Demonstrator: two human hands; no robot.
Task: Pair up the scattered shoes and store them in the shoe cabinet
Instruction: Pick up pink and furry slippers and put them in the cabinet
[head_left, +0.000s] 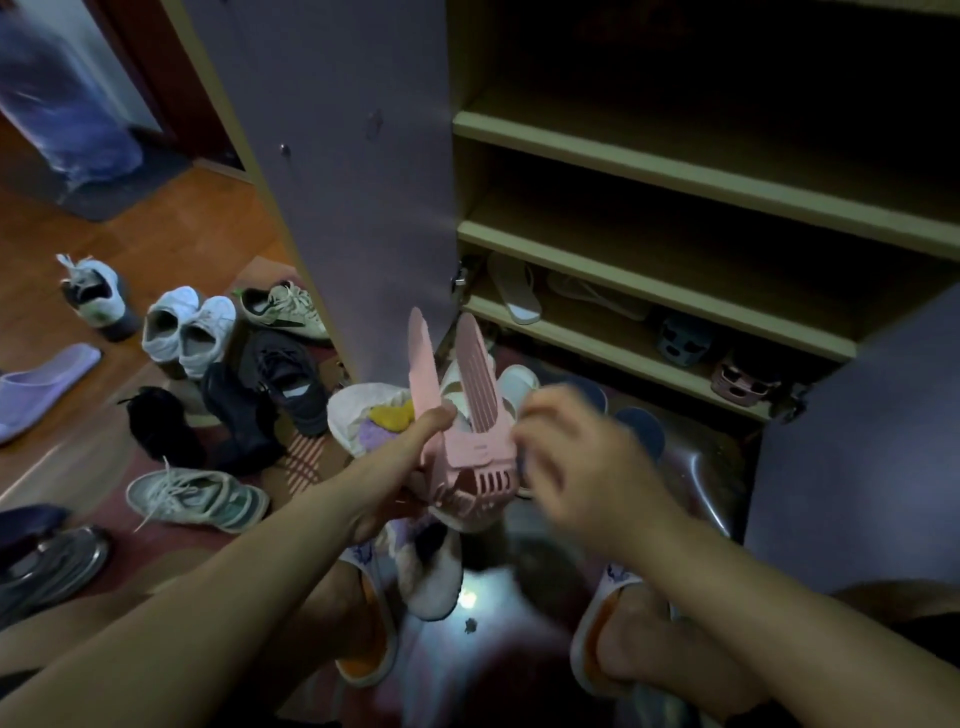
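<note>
I hold a pink plastic shoe rack (470, 447) in front of the open shoe cabinet (623, 171). My left hand (410, 467) grips its left side, thumb on top. My right hand (582, 467), blurred, pinches its right edge with curled fingers. On the floor at left lie a pair of white sneakers (187, 332), a green-and-white sneaker (283, 306), a grey-white sneaker (96, 296), black shoes (280, 379), a pale green sneaker (197, 499) and a purple slipper (41, 384). White slippers (517, 384) lie partly hidden behind the rack.
The cabinet's lowest shelf holds a white slipper (514, 291), a blue-grey slipper (683, 340) and a pink one (743, 382). Its left door (337, 182) and right door (857, 441) stand open. A fluffy slipper (431, 566) lies by my feet.
</note>
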